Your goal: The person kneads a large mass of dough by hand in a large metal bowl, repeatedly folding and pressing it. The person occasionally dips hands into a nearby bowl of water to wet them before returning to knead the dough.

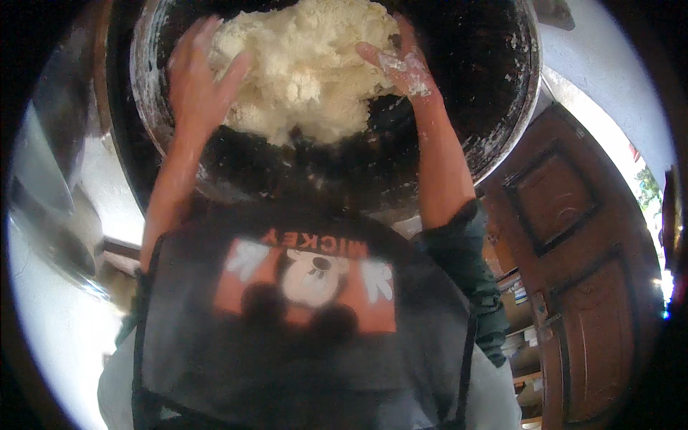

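Observation:
A large mass of pale, crumbly dough (306, 70) lies in a wide, dark round basin (529, 91), whose wall and rim are streaked with flour. At the left side of the dough is my left hand (201, 80), its thumb and fingers spread and resting against it; it is slightly blurred. My right hand (403, 62) touches the dough's right side with fingers apart, white paste stuck to its back and wrist. The far edge of the dough runs out of view at the top.
My dark apron (301, 371) with a cartoon print reaches the basin's near edge. A brown panelled wooden door (580, 258) stands at the right, with shelves (524, 344) beside it. Shiny metal vessels (54, 231) are at the left.

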`<move>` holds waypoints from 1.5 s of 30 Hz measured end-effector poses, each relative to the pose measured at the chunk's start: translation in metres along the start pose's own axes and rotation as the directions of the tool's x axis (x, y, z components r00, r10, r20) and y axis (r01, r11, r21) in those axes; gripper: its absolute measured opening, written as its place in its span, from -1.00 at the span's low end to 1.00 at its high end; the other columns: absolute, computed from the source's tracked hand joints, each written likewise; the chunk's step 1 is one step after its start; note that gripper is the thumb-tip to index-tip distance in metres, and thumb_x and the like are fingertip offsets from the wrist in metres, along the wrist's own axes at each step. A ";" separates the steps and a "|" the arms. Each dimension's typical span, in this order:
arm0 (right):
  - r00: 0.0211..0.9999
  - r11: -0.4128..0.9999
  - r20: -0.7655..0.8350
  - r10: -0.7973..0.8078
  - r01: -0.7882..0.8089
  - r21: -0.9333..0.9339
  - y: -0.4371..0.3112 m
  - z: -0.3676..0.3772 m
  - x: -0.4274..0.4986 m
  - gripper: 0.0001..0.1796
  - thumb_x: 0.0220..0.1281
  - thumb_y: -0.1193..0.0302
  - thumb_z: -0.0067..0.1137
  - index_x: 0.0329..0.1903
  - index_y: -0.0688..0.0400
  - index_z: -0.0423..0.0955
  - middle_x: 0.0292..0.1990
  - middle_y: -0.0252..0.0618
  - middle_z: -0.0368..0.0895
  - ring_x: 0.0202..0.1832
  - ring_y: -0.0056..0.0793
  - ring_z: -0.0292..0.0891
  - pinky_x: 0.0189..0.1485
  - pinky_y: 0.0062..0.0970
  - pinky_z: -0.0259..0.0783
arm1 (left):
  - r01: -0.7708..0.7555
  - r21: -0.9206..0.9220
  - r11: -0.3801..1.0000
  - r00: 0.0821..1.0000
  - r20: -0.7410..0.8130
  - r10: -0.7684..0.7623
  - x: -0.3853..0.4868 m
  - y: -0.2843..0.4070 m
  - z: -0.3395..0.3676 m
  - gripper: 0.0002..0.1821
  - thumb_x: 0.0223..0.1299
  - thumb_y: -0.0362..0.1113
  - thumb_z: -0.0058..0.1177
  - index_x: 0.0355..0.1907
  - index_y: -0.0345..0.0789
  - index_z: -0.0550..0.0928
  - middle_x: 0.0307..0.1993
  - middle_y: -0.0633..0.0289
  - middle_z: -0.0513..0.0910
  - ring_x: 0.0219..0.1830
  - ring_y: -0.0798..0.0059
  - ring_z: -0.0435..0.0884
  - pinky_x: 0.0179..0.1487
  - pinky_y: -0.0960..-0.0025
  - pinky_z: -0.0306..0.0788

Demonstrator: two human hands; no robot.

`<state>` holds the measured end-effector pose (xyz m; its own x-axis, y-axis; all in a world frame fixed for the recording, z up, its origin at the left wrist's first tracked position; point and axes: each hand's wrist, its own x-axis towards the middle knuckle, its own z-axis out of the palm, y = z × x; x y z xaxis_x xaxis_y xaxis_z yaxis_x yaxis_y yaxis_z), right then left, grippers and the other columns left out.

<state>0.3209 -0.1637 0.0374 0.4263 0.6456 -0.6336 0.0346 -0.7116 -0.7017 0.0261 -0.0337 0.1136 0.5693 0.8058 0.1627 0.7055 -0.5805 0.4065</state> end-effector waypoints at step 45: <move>0.860 0.504 0.225 -0.458 0.460 -0.731 -0.012 0.049 0.083 0.11 -0.23 -0.07 0.60 0.49 -0.20 0.31 0.41 -0.16 0.40 0.47 0.04 0.20 0.38 0.23 0.22 | 0.403 0.113 0.908 0.699 0.602 -0.386 0.075 0.028 0.123 -0.10 0.06 -0.24 0.31 0.53 -0.10 0.29 0.40 0.00 0.41 0.38 -0.06 0.47 0.35 0.06 0.45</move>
<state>0.3118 -0.0879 -0.0222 0.1477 0.9434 -0.2970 0.8741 -0.2649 -0.4071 0.1402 -0.0039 0.0264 0.3800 0.7171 -0.5843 0.9180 -0.2152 0.3330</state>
